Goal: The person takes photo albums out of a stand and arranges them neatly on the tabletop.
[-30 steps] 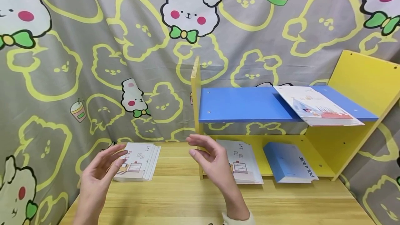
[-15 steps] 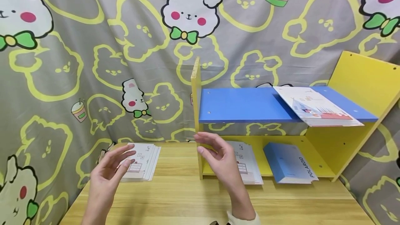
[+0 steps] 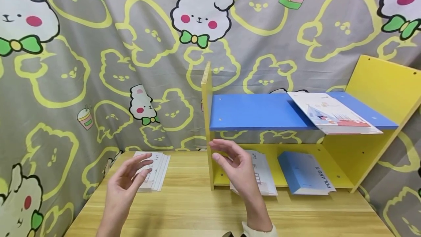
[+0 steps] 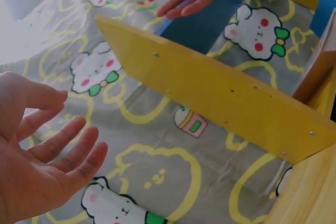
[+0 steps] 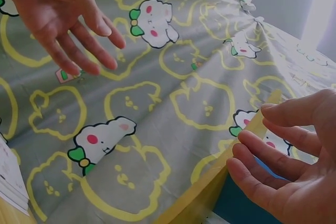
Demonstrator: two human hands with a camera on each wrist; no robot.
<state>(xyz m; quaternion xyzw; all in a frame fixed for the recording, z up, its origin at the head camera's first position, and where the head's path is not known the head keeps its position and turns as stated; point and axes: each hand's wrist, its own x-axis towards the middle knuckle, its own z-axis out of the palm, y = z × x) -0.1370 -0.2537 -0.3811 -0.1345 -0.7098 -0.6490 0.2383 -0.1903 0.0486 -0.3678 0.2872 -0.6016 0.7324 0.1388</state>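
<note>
In the head view my left hand [image 3: 126, 182] hovers over the table with loosely bent fingers and nothing in them. It overlaps a stack of white books [image 3: 160, 173] lying at the back left. My right hand [image 3: 238, 169] is likewise bare, fingers relaxed, in front of the shelf's left side panel [image 3: 208, 120]. Partly behind it, white books [image 3: 264, 175] lie on the lower yellow board, jutting past its front edge. A thick blue POLAROID book [image 3: 307, 173] lies to their right. On the blue upper shelf [image 3: 260, 111], a white illustrated book [image 3: 333, 112] overhangs the front.
The yellow and blue shelf unit stands on a wood-grain table [image 3: 184, 207], its right side panel [image 3: 385, 87] rising at the far right. A grey curtain [image 3: 158, 17] with rabbit prints hangs close behind and at both sides.
Both hands have drifted to the right, the left one more, from beside the left stack to in front of it. The books and shelf keep their places.
</note>
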